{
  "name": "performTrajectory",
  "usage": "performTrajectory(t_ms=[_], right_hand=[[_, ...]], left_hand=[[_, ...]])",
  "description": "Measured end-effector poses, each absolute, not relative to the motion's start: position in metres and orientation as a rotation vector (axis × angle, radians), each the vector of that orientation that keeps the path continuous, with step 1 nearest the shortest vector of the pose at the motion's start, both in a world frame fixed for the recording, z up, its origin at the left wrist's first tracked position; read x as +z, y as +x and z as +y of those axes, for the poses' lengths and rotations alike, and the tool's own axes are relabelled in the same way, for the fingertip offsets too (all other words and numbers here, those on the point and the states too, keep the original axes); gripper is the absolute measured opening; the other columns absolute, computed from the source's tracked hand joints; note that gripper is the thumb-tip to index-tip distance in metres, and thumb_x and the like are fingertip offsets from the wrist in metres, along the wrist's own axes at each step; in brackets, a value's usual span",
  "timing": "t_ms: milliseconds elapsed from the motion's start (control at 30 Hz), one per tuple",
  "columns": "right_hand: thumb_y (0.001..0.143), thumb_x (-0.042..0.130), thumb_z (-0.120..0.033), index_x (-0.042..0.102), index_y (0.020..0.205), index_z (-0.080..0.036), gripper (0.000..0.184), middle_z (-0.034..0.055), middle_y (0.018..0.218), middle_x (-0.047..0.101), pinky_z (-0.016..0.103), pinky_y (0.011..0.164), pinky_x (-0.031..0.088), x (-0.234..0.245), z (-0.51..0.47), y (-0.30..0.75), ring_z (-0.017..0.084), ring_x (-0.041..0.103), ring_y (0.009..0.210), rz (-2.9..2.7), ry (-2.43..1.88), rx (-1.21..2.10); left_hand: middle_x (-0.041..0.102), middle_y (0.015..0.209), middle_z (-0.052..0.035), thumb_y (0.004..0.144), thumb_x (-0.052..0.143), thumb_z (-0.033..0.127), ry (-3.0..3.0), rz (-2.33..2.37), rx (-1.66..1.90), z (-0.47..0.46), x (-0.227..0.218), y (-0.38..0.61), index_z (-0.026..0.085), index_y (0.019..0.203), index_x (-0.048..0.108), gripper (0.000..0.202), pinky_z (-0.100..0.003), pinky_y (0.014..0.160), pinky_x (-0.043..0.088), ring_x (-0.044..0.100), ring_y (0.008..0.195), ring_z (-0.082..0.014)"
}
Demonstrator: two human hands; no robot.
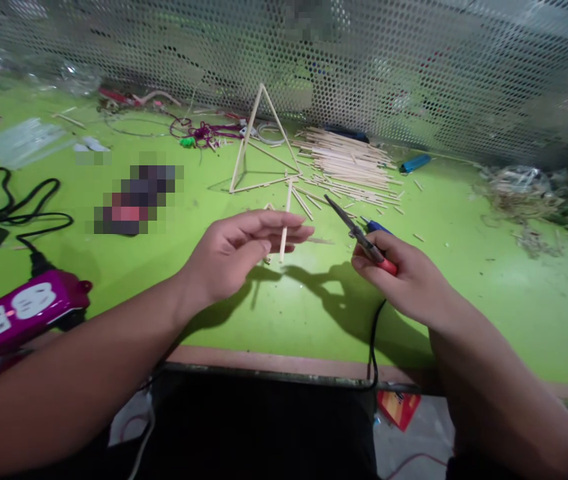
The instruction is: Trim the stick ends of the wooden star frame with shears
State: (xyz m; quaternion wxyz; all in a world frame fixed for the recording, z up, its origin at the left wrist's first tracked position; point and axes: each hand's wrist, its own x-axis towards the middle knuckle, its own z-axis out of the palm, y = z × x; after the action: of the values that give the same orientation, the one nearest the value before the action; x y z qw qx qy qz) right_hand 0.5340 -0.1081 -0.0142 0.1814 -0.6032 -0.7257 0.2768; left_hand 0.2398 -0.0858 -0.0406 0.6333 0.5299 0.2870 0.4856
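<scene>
My left hand (234,257) is raised over the green table and pinches a thin wooden stick (288,199), which stands nearly upright in its fingers. My right hand (407,277) grips red-handled cutters (359,235) with long, narrow dark blades pointing up and left toward the stick, a little apart from it. A blue-handled tool (377,227) lies on the table just behind them. Farther back stand a triangular frame of glued wooden sticks (259,143) and a loose pile of cut sticks (347,160).
A perforated metal screen (414,73) runs along the back of the green table (284,313). A magenta power strip (24,312) and black cable (19,207) lie at left, a blue lighter (415,163) at back right, and tangled purple wire (204,132) at back.
</scene>
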Motion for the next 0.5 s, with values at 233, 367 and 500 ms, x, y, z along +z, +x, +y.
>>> performTrajectory(t_ms=[233,367,500], right_hand=[[0.095,0.062,-0.045,0.055,0.091,-0.026,0.021,-0.0024,0.076,0.057,0.033,0.063,0.04,-0.0089,-0.1063,0.5362,0.017,0.051,0.067,-2.148,-1.736,0.73],[0.095,0.061,-0.048,0.052,0.088,-0.026,0.025,-0.0018,0.077,0.058,0.033,0.063,0.041,-0.0082,-0.1063,0.5337,0.017,0.052,0.067,-2.177,-1.762,0.703],[0.095,0.06,-0.048,0.05,0.086,-0.027,0.026,-0.0028,0.075,0.057,0.033,0.062,0.04,-0.0081,-0.1062,0.5338,0.017,0.052,0.066,-2.19,-1.786,0.686]], left_hand=[[0.087,0.091,-0.0076,0.095,0.083,0.022,1.211,0.928,1.084,-0.0874,-0.0336,0.2463,0.015,0.104,0.075,0.014,-0.029,0.075,0.07,0.084,0.078,-0.0196],[0.087,0.091,-0.0052,0.099,0.077,0.02,1.187,0.933,1.029,-0.0858,-0.0342,0.2489,0.018,0.123,0.06,0.029,-0.028,0.072,0.069,0.084,0.074,-0.0186],[0.087,0.104,-0.0109,0.102,0.076,0.031,1.223,0.983,0.899,-0.0846,-0.0365,0.2487,0.013,0.118,0.074,0.024,-0.028,0.073,0.07,0.085,0.08,-0.0188]])
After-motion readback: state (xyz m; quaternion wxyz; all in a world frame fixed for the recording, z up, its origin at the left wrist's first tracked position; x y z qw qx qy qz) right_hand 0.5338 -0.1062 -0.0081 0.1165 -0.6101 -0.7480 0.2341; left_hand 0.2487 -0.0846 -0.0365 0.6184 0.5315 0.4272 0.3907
